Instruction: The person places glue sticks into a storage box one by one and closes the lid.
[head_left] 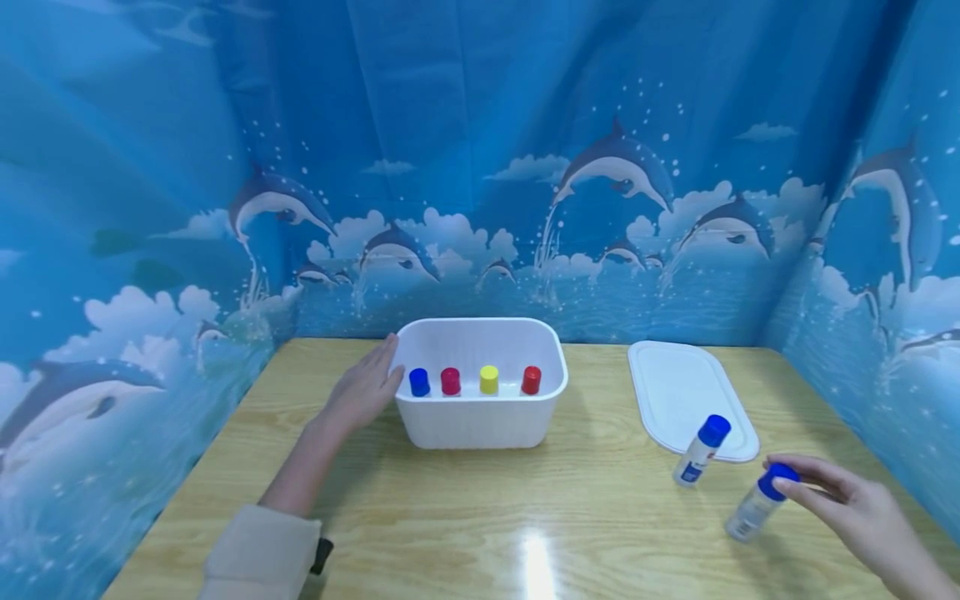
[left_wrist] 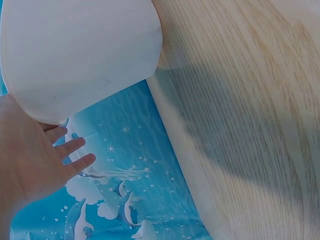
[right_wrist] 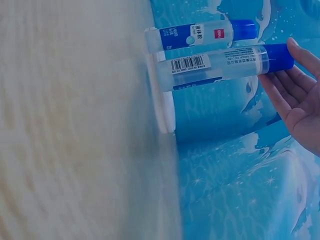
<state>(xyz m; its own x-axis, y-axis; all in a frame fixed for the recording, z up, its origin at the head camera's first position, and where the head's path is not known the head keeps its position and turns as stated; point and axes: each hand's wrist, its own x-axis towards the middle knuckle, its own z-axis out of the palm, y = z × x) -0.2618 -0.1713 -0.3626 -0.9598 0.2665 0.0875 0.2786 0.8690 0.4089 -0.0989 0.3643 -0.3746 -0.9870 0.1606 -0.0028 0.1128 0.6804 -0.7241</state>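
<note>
A white plastic bin (head_left: 472, 423) stands on the table. Four caps show inside it, among them a blue cap (head_left: 419, 382) and a yellow cap (head_left: 489, 379). My left hand (head_left: 365, 387) rests against the bin's left side near the rim; its fingers look fairly straight in the left wrist view. Over at the right, my right hand (head_left: 851, 508) pinches the blue cap of a clear liquid glue bottle (head_left: 752, 507) between thumb and fingers. The bottle is upright, leaning slightly in the head view. A second blue-capped glue bottle (head_left: 699, 457) stands just beside it.
A white lid (head_left: 675, 387) lies flat at the back right, behind the glue bottles. Blue dolphin-print curtains (head_left: 465, 167) enclose the wooden table (head_left: 585, 500) at the back and both sides.
</note>
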